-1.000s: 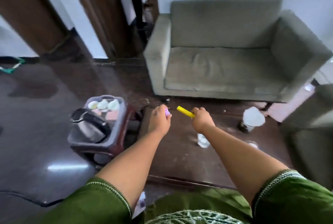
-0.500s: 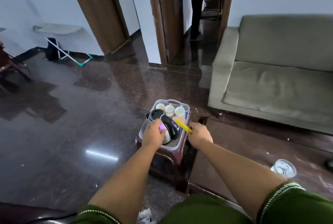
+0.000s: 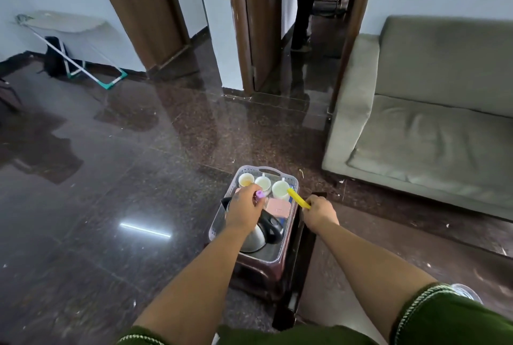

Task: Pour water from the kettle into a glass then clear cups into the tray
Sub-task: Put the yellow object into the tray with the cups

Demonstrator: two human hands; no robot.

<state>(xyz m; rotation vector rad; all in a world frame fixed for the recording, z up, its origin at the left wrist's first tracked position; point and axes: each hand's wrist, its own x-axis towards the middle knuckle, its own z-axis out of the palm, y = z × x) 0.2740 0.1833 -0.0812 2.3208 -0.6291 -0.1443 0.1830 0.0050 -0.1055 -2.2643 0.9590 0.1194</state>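
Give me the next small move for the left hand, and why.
Probably drop the left hand onto the kettle's black handle and close a grip. It sits right over the kettle in the tray but holds a small purple object, which may need setting down first. The right hand holds a yellow stick.

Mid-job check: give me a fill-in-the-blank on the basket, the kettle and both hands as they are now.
1. The kettle stands inside the ____ basket.
2. Behind the kettle, at the basket's far end, stand ____ white cups.
3. The right hand grips a ____ stick.
4. The left hand holds a small ____ object above the kettle.

Missing words: plastic; three; yellow; purple
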